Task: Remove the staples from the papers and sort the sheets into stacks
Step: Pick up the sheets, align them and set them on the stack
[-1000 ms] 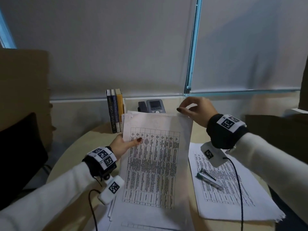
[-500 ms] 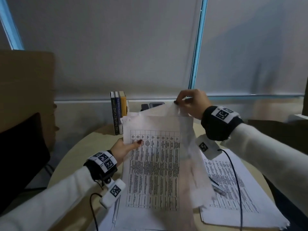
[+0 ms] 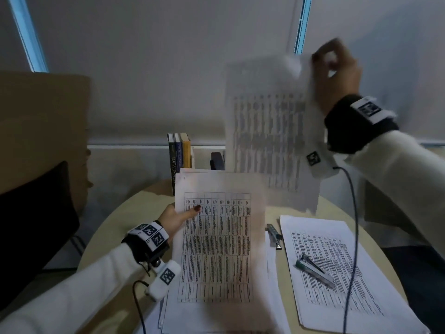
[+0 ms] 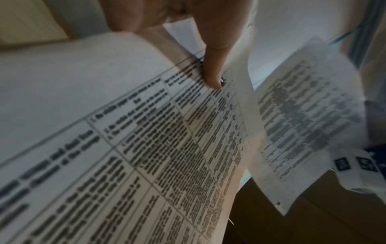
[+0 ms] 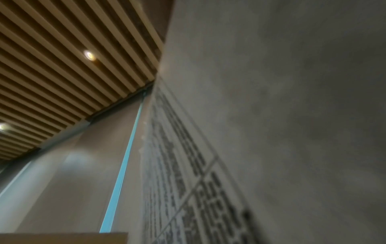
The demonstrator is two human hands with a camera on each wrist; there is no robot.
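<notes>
My right hand (image 3: 333, 66) pinches the top corner of a single printed sheet (image 3: 269, 141) and holds it high in the air, blurred, above the round table (image 3: 125, 213). My left hand (image 3: 179, 216) grips the left edge of a bundle of printed sheets (image 3: 216, 249), thumb on the table of text; the left wrist view shows that thumb (image 4: 213, 71) pressing the top page (image 4: 146, 140). The lifted sheet (image 5: 271, 132) fills the right wrist view. To the right lies a flat stack of sheets (image 3: 337, 273) with a staple remover (image 3: 315, 270) on it.
A stapler (image 3: 274, 236) lies between the bundle and the right stack. Several books (image 3: 179, 155) and a desk phone (image 3: 216, 161) stand at the table's far edge. A dark chair (image 3: 31, 225) is at the left; a cable (image 3: 352, 237) hangs from my right wrist.
My right hand has peeled the top sheet off the bundle and raised it up and to the right. My left hand has kept its grip on the bundle.
</notes>
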